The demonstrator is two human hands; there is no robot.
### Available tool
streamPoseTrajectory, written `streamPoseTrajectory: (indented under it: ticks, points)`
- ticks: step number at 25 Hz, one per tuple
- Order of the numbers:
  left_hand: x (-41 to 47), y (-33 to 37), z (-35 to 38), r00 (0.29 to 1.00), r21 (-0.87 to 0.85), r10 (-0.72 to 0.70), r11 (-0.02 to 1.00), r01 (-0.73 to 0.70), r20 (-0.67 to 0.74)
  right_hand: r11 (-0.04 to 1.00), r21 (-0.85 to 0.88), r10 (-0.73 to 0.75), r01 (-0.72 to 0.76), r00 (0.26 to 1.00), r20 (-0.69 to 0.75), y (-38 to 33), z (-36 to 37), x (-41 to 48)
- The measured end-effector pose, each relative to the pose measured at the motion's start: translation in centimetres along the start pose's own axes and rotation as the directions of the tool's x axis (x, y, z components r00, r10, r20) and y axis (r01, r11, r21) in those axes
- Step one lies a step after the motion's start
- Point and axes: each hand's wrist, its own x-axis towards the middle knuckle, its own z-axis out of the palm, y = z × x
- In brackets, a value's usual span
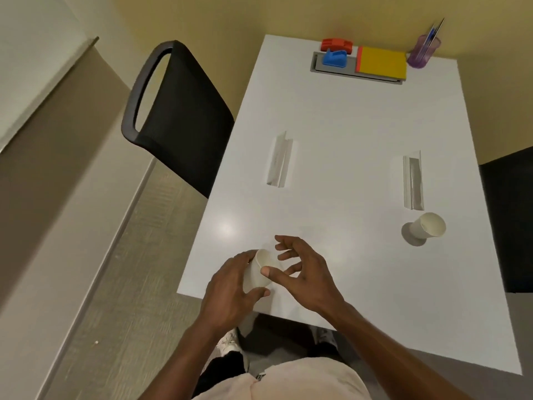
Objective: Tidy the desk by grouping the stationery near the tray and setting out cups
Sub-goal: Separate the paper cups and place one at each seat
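Note:
My left hand [230, 287] is wrapped around a white paper cup [259, 271] at the near left of the white desk [346, 116]. My right hand [302, 269] hovers beside the cup's rim with fingers spread, its thumb touching the rim. A second white paper cup [427, 229] stands at the right of the desk. At the far end lies a grey tray [334, 69] with a blue tape dispenser [334, 57] on it, a red stapler [337, 44] behind it, a yellow notebook [382, 63] beside it, and a purple pen holder [424, 53] with pens.
Two folded white cards stand on the desk, one at mid-left [278, 161], one at mid-right [414, 183]. A black chair [173, 111] stands at the desk's left side, and another dark chair [510, 215] is at the right edge.

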Motion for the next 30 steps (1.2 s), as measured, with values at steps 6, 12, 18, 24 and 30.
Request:
streamPoseTrajectory:
  ticks: [6,12,18,24,30]
  points:
    - [1.1,-5.4,-6.0,0.982,0.017,0.143,0.989,-0.146,0.122,0.998,-0.052,0.027,-0.032,0.994,-0.105,-2.9,8.2,0.4]
    - [4.3,-7.7,-7.5,0.953,0.04,0.241,0.967,-0.253,0.183,0.993,-0.099,0.045,-0.066,0.979,-0.197,-2.8,11.4,1.9]
    - [8.4,-10.9,-5.4,0.96,0.171,0.124,0.971,-0.17,0.253,0.951,-0.304,-0.037,-0.057,0.955,-0.294,-1.3,10.6,6.4]
    - [11.6,-15.6,-3.5,0.927,0.462,0.003,0.867,-0.189,0.374,0.902,-0.414,-0.051,-0.12,0.925,-0.378,-0.7,8.6,11.6]
    - [11.8,-18.0,-2.1,0.903,0.472,-0.002,0.853,-0.222,0.429,0.867,-0.472,-0.051,-0.158,0.914,-0.402,0.7,7.4,16.2]
